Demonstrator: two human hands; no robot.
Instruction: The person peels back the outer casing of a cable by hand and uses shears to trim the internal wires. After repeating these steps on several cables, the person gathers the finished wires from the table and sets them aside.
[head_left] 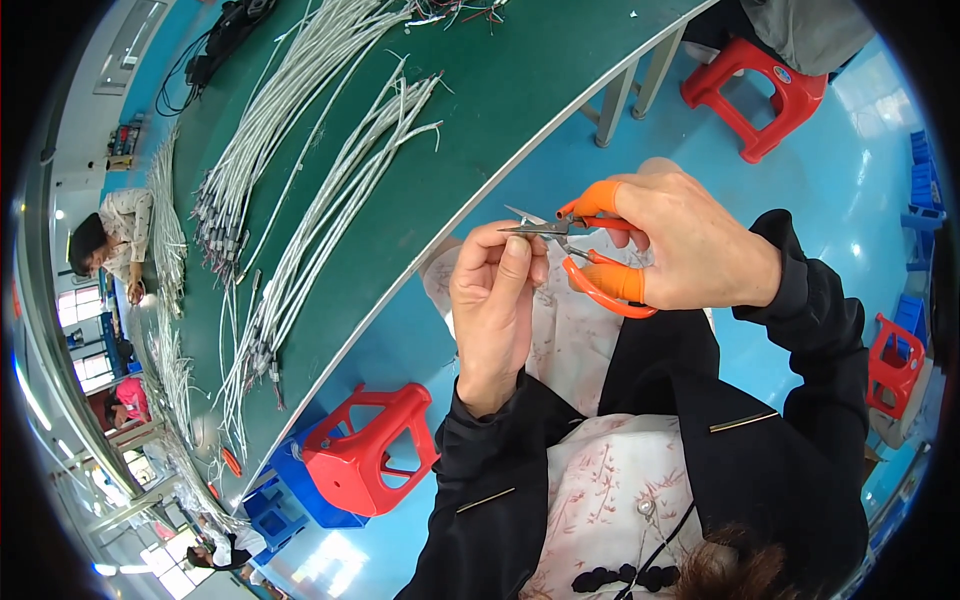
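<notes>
My right hand grips a pair of scissors with orange handles. Orange finger covers are on two of its fingers. The scissor blades are spread apart and point left, at the fingertips of my left hand. That hand is pinched, thumb against fingers, right by the blades; whatever is between the fingertips is too small or hidden to make out. Both hands are above my lap, off the table's edge. On the green table lie a bundle of white cables and a larger bundle of white cables beyond it.
Left of me a red stool stands by the table, near blue bins. Another red stool is at the far right. Table legs come down under the edge. A person works across the table.
</notes>
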